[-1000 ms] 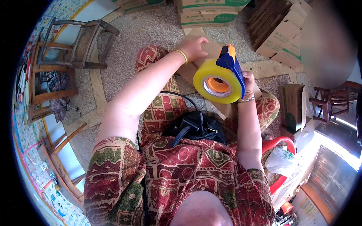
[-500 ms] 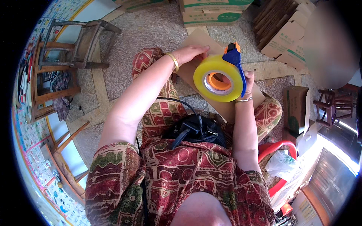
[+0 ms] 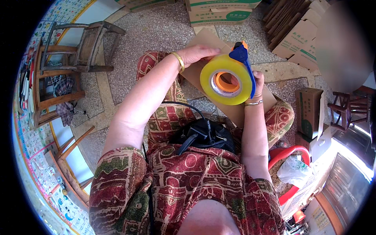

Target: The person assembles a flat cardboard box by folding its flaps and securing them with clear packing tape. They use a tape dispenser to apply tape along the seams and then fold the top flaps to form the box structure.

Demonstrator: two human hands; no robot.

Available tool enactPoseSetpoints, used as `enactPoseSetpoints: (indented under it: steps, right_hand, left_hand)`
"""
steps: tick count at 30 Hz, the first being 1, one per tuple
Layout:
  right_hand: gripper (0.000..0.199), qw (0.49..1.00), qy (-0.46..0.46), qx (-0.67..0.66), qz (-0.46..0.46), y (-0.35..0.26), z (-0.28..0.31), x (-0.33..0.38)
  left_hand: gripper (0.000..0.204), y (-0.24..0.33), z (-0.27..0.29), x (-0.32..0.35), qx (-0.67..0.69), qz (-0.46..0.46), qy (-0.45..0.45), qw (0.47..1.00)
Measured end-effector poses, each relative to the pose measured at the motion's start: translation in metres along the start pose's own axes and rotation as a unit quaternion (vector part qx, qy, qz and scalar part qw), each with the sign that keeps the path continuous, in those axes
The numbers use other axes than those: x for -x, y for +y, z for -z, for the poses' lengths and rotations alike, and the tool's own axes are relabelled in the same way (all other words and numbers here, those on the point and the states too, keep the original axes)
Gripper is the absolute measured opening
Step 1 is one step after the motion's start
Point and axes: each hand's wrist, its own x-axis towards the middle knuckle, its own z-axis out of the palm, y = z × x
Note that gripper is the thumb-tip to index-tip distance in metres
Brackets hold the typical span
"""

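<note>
I see a speckled stone floor [image 3: 156,31] spreading under everything, with stacked cardboard boxes [image 3: 219,11] along the top edge and more of them piled at the upper right. Two wooden chairs [image 3: 74,51] stand at the left, well apart from my hands. A red plastic stool [image 3: 288,156] sits at my right side with a crumpled white bag [image 3: 295,172] resting in it, and a small upright carton [image 3: 309,113] stands just beyond it.

On my lap lies a flat brown cardboard sheet [image 3: 203,39], tilted so that one corner points away from me. A black pouch [image 3: 203,135] with a cable rests against my stomach, below the sheet.

My left hand [image 3: 199,53] lies on the near left part of the sheet, fingers pressed together and curled over its surface, holding it flat. A gold bangle [image 3: 179,62] circles that wrist.

My right hand [image 3: 256,84] is closed around the handle of the tape dispenser [image 3: 241,55], its blue frame showing above my knuckles. The yellow tape roll [image 3: 225,80] on its orange core sits just left of that hand, raised over the middle of the sheet, and nearly touches the fingertips of the left hand. A thin silver bracelet [image 3: 254,103] sits on the right wrist.
</note>
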Motion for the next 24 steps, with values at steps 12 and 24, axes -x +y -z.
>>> enactPoseSetpoints:
  steps: [12,24]
  right_hand:
    - [0.066,0.999,-0.005,0.040,-0.005,-0.007,0.003,-0.011]
    - [0.073,0.988,-0.021,0.155,-0.013,-0.014,-0.040,-0.018]
  left_hand:
    - [0.043,0.014,0.000,-0.009,-0.042,-0.037,0.004,0.998]
    - [0.034,0.028,0.013,-0.002,-0.257,-0.039,0.040,0.965]
